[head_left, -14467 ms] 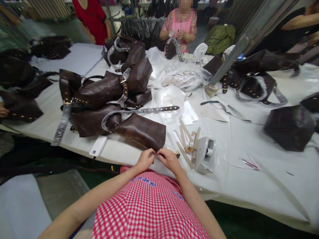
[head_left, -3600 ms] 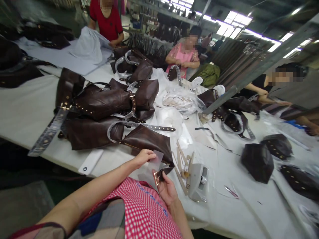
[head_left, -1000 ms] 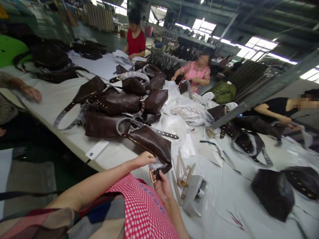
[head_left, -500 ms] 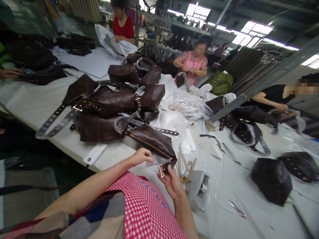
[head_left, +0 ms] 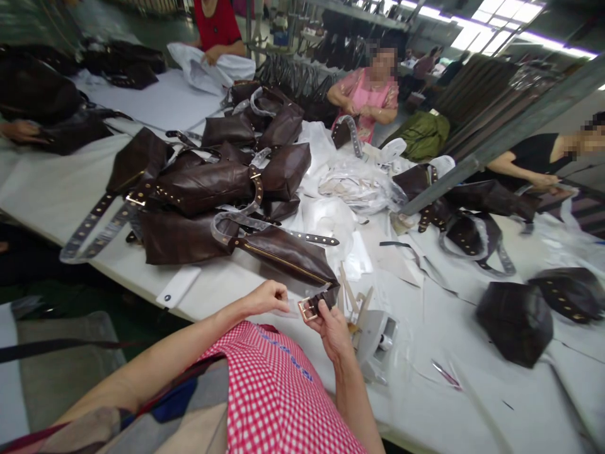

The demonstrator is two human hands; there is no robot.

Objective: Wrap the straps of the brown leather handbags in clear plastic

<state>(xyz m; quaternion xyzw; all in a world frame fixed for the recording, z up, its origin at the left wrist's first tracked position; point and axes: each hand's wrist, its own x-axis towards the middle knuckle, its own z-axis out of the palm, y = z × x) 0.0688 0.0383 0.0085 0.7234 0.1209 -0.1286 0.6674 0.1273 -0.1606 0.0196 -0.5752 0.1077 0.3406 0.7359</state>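
A dark brown leather handbag with a gold zip lies on the table edge in front of me. Its short strap end carries a gold buckle. My right hand grips this buckle strap between thumb and fingers. Just left of the buckle, my left hand is closed in a pinch on a small piece of clear plastic film. Whether the film still touches the buckle I cannot tell. A looped handle wrapped in clear plastic rests over the bag's far end.
More brown handbags are heaped beyond. A tape dispenser and thin sticks stand right of my right hand. Small snips lie farther right. A white phone-like object sits left. A metal post slants at right; co-workers stand around.
My right hand has turned the buckle so its frame faces me. My left hand has drawn slightly left with the film. The whole view has tipped downward.
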